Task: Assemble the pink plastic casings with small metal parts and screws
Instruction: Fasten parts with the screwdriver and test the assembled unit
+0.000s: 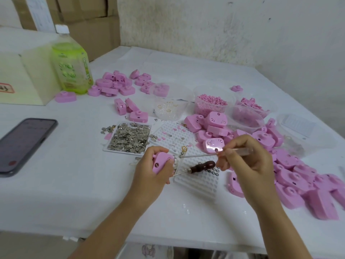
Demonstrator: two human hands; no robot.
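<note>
My left hand [149, 171] grips a pink plastic casing [160, 162] just above the table, its side with a dark round hole facing me. My right hand [246, 161] holds a screwdriver with a clear handle [197, 155]; the thin metal shaft points left, and its tip ends just right of the casing. A second tool with a dark wooden handle [202, 166] lies on the white dimpled tray [197, 184] between my hands. A flat tray of small metal parts [130, 137] sits just beyond my left hand.
Pink casings lie heaped at the right [298, 180] and at the back left [113, 85]. Clear tubs hold pink pellets [211, 103], pink pieces [250, 111] and rings [168, 109]. A phone [24, 144] lies at the left, with a green bottle [71, 60] and a box [20, 75] behind it.
</note>
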